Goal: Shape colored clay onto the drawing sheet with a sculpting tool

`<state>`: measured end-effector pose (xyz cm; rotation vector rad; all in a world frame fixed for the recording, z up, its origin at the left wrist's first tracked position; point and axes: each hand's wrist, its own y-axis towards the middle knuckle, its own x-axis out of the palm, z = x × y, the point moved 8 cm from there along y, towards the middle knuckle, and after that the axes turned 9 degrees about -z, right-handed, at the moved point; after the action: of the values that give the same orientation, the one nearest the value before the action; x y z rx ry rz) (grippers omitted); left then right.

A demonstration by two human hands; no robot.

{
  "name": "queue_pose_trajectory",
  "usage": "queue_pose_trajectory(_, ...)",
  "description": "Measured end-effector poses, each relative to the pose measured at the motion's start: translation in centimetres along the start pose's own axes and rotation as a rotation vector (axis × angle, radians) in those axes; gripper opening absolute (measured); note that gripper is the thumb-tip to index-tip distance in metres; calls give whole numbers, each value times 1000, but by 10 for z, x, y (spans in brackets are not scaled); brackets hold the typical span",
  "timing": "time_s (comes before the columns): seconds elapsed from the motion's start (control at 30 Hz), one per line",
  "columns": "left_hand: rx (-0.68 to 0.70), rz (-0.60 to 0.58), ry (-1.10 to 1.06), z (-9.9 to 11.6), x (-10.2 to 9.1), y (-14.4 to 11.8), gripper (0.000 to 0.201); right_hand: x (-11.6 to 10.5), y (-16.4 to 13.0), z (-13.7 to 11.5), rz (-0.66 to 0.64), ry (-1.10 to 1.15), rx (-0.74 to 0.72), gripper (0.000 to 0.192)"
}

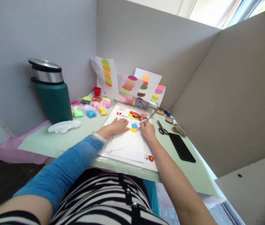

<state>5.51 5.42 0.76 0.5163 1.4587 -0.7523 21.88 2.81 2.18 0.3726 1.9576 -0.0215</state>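
Observation:
A sheet of white paper (123, 145) bears a blue patch (134, 126), a yellow patch (133, 130) just below it, and a thin curved pencil line. My left hand (119, 126) lies flat on the sheet, fingers stretched toward the yellow patch. In my right hand (147, 129) is a metal fork (153, 114), its handle slanting up and away to the right. The fork's tines rest by the right edge of the yellow patch; whether they press into it I cannot tell. Beneath the sheet is a printed pad (123, 107) with a colourful picture.
Left of the pad are several small bags of coloured clay (91, 113), a red cup (97, 91), a white crumpled item (64, 126) and a green bottle (52, 100). Scissors (162, 128) and a black phone (181, 147) lie right. Painted sheets (113, 84) lean behind.

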Motion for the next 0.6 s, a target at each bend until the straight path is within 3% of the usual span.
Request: queue_pose_trajectory(0.6,-2,-4,-3,2,-1,-1,49,-1,-2,-5,18,66,-61,29)
